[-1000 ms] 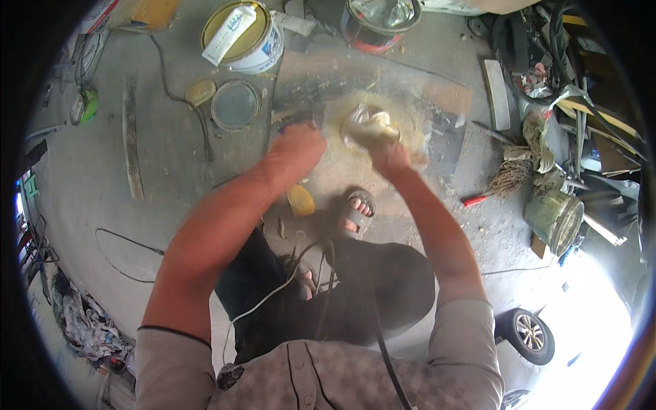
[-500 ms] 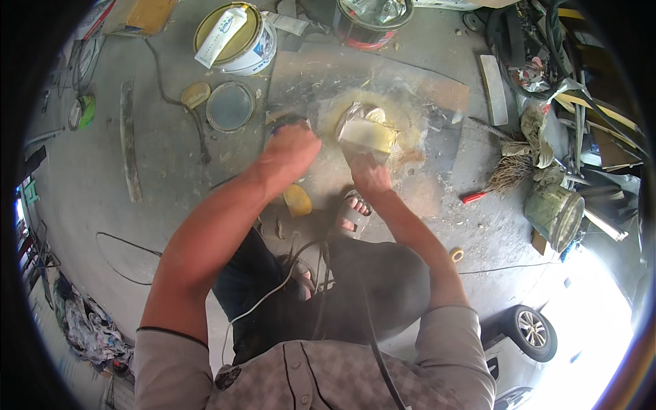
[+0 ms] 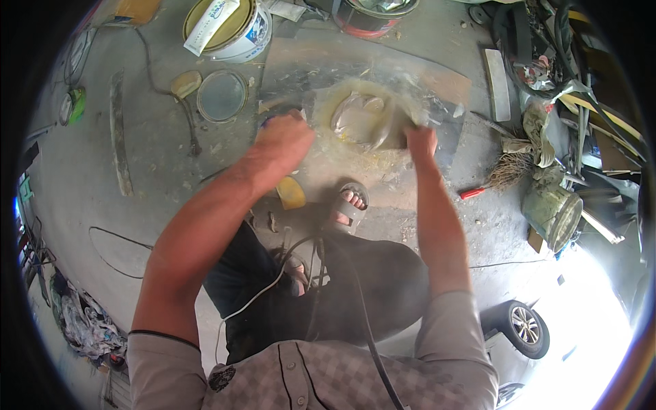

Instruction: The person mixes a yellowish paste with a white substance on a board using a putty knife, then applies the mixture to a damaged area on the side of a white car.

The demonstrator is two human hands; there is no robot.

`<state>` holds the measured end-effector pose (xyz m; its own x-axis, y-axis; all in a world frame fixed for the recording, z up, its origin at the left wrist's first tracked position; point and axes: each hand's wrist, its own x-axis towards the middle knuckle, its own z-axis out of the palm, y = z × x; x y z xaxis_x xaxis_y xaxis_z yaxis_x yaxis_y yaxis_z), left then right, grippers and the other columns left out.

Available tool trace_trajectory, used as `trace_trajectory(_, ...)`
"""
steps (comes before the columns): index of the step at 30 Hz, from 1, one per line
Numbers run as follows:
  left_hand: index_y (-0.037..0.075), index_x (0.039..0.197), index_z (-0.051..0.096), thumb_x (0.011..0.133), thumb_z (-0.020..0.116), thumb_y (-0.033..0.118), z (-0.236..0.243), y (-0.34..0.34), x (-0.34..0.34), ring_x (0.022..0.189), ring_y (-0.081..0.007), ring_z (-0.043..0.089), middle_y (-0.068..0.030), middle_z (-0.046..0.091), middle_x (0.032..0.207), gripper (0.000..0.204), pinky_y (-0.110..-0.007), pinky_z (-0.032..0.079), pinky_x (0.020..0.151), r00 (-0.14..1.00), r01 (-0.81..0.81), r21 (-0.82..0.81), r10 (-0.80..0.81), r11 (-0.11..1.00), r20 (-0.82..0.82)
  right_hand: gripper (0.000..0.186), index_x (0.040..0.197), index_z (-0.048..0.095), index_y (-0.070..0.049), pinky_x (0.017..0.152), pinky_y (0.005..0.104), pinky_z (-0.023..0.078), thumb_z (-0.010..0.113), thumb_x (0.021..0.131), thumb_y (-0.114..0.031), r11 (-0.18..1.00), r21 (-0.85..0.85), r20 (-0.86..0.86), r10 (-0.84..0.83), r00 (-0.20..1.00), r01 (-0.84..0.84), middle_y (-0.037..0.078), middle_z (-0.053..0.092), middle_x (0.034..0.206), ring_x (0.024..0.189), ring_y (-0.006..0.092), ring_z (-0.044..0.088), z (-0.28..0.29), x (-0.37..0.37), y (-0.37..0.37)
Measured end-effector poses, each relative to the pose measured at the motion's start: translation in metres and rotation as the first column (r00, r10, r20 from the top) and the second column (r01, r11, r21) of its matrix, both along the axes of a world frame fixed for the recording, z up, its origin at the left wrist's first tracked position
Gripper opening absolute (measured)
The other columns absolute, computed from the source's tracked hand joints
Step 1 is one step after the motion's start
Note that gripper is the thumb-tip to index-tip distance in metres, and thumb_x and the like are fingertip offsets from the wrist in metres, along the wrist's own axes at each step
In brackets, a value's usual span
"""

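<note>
On a flat board [image 3: 314, 61] on the floor lies a patch of greyish-beige putty [image 3: 352, 119] with yellow streaks and yellow dust around it. My right hand [image 3: 421, 143] is closed on a wide putty knife [image 3: 395, 130], whose blurred blade is at the right side of the putty. To the left of the putty, my left hand [image 3: 285, 139] is a closed fist above the board. A dark edge and a pale corner show beside its fingers, too little to name what it grips.
Beyond the board stand a white tub [image 3: 249, 41] with a tube on its lid and a dark red bucket [image 3: 369, 20]. A round lid [image 3: 222, 96] lies at the left. A brush [image 3: 506, 174] and a dirty pail [image 3: 557, 219] sit at the right. My sandalled foot [image 3: 350, 205] is near the board's front.
My right hand has swung to the right with the putty knife, from over the putty to its right side. My left hand has barely moved. The whole view has shifted slightly.
</note>
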<state>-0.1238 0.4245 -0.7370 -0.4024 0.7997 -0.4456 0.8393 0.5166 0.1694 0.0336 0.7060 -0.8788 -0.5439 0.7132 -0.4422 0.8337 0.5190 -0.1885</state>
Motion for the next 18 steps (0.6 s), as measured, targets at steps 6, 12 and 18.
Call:
trace_trajectory(6, -0.002, 0.084, 0.071, 0.074, 0.065, 0.002, 0.005, 0.005, 0.001, 0.081, -0.0358, 0.07, -0.0209, 0.064, 0.094, 0.012, -0.042, 0.059, 0.068, 0.999, -0.002, 0.016, 0.001, 1.0, 0.053, 0.022, 0.097, 0.075, -0.01, 0.084, 0.0442, 0.056, 0.059, 0.085, -0.019, 0.64, 0.035, -0.107, 0.766, 0.634, -0.768, 0.014, 0.07, 0.109, 0.104, 0.0331, 0.067, 0.008, -0.15, -0.024)
trace_trajectory(12, 0.0, 0.083, 0.071, 0.075, 0.065, 0.003, -0.002, -0.001, 0.0, 0.081, -0.0357, 0.07, -0.0202, 0.064, 0.093, 0.011, -0.043, 0.058, 0.068, 0.997, -0.001, -0.053, 0.005, 0.999, 0.077, 0.015, 0.087, 0.077, -0.019, 0.077, 0.037, 0.056, 0.065, 0.083, -0.027, 0.228, -0.048, -0.074, 0.97, 0.232, -0.972, 0.008, 0.073, 0.096, 0.094, 0.0282, 0.069, 0.006, -0.123, -0.073)
trace_trajectory(18, 0.0, 0.083, 0.072, 0.075, 0.063, 0.003, -0.005, -0.007, -0.004, 0.082, -0.0353, 0.07, -0.0215, 0.065, 0.095, 0.012, -0.044, 0.058, 0.068, 1.0, -0.012, 0.016, 0.011, 1.0, 0.02, 0.059, 0.115, 0.069, -0.005, 0.09, 0.0396, 0.051, 0.072, 0.07, -0.043, 0.961, -0.269, 0.24, -0.004, 0.971, 0.071, 0.02, 0.071, 0.106, 0.102, 0.0325, 0.067, 0.0, 0.009, -0.014)
